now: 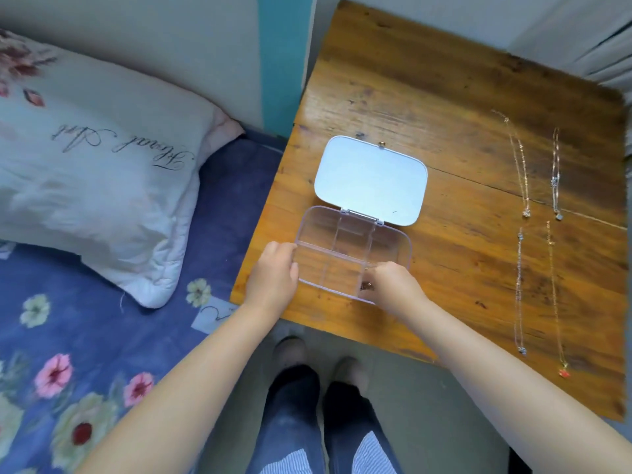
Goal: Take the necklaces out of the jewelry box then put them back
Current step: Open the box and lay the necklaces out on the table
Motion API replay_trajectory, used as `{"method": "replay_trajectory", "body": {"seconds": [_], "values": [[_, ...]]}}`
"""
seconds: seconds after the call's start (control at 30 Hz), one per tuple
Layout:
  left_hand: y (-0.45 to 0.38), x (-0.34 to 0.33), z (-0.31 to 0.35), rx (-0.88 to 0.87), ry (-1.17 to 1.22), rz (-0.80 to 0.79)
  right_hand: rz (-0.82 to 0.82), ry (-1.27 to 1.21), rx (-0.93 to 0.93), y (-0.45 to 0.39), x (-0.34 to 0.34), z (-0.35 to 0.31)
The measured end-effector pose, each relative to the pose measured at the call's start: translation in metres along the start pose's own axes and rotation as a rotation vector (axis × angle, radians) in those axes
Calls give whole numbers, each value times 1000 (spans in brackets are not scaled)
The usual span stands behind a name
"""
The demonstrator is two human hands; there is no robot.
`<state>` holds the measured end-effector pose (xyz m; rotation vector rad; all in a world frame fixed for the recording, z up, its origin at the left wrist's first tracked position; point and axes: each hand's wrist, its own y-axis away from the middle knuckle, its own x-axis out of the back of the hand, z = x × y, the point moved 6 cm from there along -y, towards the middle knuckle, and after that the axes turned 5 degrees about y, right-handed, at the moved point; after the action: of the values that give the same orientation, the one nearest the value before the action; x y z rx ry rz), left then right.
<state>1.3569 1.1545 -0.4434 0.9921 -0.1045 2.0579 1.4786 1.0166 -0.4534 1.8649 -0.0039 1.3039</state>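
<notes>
A clear plastic jewelry box (390, 249) lies open on the wooden table (444, 97), its white mirrored lid (371, 181) folded flat away from me. The divided compartments look bare. My left hand (273, 273) grips the box's left wall. My right hand (393, 285) rests on the near right corner with fingers curled over the rim; a small dark item shows by the fingertips. Several thin necklaces lie stretched out at the table's right: one gold chain (519, 165), another (555, 172), a silver one (519, 289) and one with a red pendant (557, 302).
A bed with a blue floral sheet (102, 354) and a white pillow (95, 172) stands directly left of the table. My legs and shoes (318, 388) are on the floor below the table's near edge. A wall runs behind.
</notes>
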Motion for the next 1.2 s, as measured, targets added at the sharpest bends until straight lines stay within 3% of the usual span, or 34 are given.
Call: {"method": "replay_trajectory", "body": {"seconds": [0.33,0.5,0.63,0.8,1.0,1.2], "values": [[1,2,5,32,-27,-23,26,-5,-79,5,7,-5],[0,4,9,40,-178,-47,176,-216,-32,30,24,5],[-1,5,36,-129,-339,-7,332,-425,-65,62,58,35],[-10,-28,99,-310,-359,-69,586,-555,-129,108,126,95],[-17,-100,200,-458,-346,-163,1001,-882,-276,156,193,215],[-28,-174,264,-378,-433,-224,1153,-1074,-293,143,221,321]]}}
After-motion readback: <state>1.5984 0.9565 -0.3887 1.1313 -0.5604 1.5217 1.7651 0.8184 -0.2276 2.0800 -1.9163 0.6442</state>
